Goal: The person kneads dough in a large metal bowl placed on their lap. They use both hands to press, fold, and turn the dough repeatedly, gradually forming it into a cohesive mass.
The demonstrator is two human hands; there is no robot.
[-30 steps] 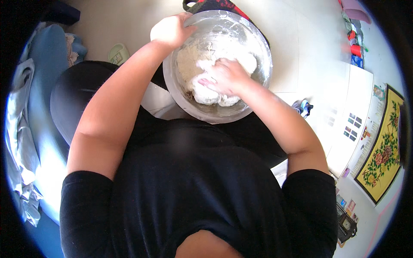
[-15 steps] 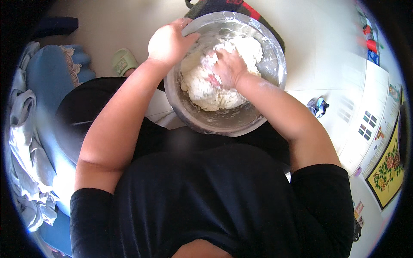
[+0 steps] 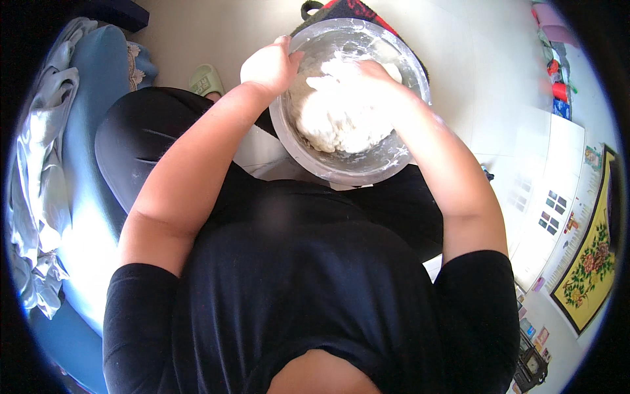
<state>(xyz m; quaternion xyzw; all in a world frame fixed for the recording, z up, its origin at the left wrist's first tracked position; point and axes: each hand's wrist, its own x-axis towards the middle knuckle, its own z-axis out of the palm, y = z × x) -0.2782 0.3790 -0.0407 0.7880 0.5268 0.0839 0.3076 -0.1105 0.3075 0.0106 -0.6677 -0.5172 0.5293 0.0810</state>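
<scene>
A wide metal basin (image 3: 321, 172) sits in front of me, its inside smeared with flour and wet dough. My left hand (image 3: 269, 67) grips the basin's rim at its upper left, the thumb inside and the fingers over the edge. Inside lies a large, lumpy mass of white dough (image 3: 344, 121), partly bleached by glare. My right hand (image 3: 374, 72) is in the basin at the far side of the dough, closed on it. Dough or flour coats its fingers, and bright light washes out their tips.
Under the basin's far side shows a dark mat (image 3: 341, 9) with red marks. A light green slipper (image 3: 206, 80) is on the floor at left. Beside my left leg stands a blue sofa (image 3: 98, 72) with silvery cloth (image 3: 46, 151) over it. White cabinets (image 3: 545, 177) line the right.
My right hand has shifted to the far right part of the dough. The left hand keeps its hold on the rim. The whole view has turned slightly, moving the basin a little up and right.
</scene>
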